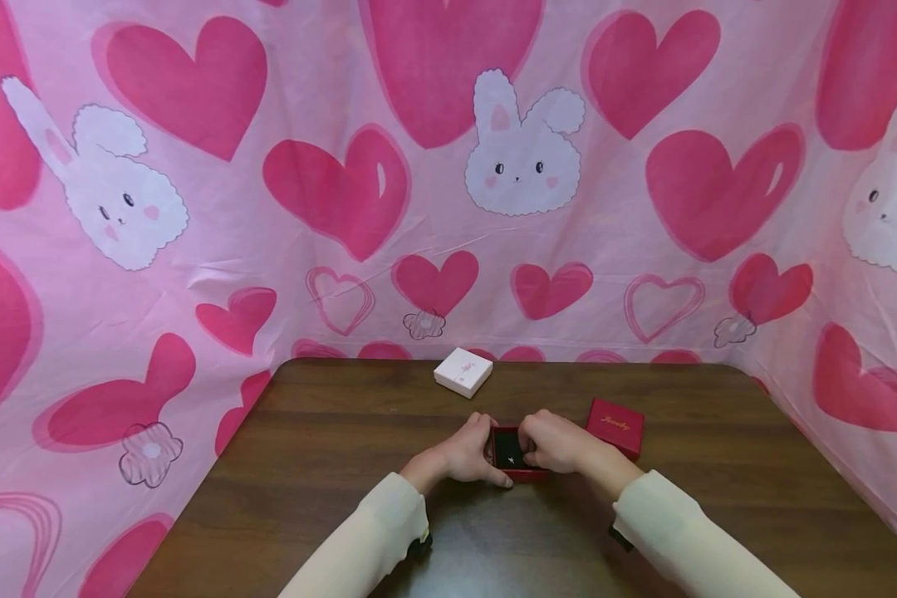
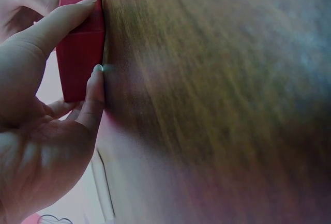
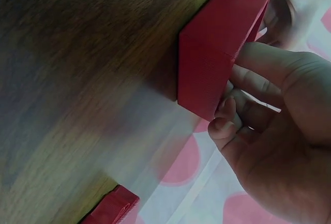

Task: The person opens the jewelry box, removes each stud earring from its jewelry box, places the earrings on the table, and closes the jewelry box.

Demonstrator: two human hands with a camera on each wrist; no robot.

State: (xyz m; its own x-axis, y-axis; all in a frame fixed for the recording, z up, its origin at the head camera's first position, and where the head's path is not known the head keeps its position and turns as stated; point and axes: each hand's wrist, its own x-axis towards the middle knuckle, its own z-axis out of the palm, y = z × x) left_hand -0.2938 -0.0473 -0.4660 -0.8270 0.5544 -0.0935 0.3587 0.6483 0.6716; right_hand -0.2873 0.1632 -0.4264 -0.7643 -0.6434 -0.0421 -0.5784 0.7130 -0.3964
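Note:
A small open red box (image 1: 531, 477) stands on the table with a black insert (image 1: 506, 445) inside, bearing a tiny silvery piece (image 1: 512, 459). My left hand (image 1: 467, 453) grips the box's left side, the thumb along its near wall, as the left wrist view also shows on the red box (image 2: 80, 63) with my left hand (image 2: 46, 141). At the right end, my right hand (image 1: 556, 442) has bent fingers reaching over the rim. In the right wrist view, fingertips of my right hand (image 3: 284, 125) go inside the box (image 3: 207, 74); what they touch there is hidden.
A red lid (image 1: 615, 425) with gold lettering lies right of the box, close behind my right forearm. Farther back, left of the box, is a white box (image 1: 463, 371) with small print. Beyond the wooden table (image 1: 344, 423) hangs a pink cloth (image 1: 433, 224) with hearts and rabbits.

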